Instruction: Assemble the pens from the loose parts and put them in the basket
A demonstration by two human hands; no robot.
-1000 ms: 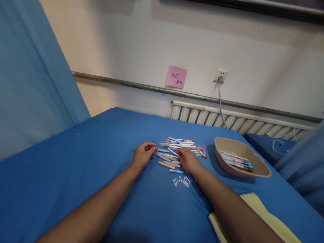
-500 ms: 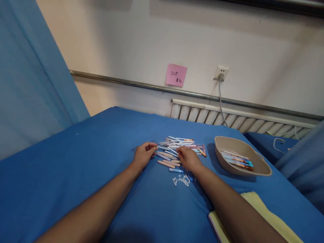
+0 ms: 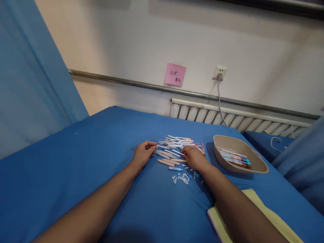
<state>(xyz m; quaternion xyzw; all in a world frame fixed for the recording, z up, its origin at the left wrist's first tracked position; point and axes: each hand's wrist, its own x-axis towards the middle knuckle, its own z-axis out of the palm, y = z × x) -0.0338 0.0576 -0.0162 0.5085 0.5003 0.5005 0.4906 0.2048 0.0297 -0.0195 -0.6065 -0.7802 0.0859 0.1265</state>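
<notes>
My left hand (image 3: 144, 153) is closed in a pinch at the left end of a light blue pen barrel (image 3: 162, 147). My right hand (image 3: 194, 157) has its fingers closed on the right end of a thin white pen refill (image 3: 178, 153), which slants over the pile. Between and beyond the hands lie several pen barrels in peach (image 3: 165, 162), lilac and blue, with several white refills (image 3: 181, 143) among them. A short blue pen part (image 3: 175, 168) and a scatter of small white pieces (image 3: 182, 178) lie nearer to me. My right hand hides part of the pile.
To the right stands a beige basin (image 3: 258, 167) with several packed pens (image 3: 235, 158) in it. A yellow cloth (image 3: 263, 209) lies at the front right, under my right forearm. Behind the blue-covered bed (image 3: 76, 175) are a radiator (image 3: 193, 113) and a plugged-in cable (image 3: 219, 101).
My right hand has moved slightly right with the white refill, uncovering more small pieces near its wrist. My left hand stays nearly where it was.
</notes>
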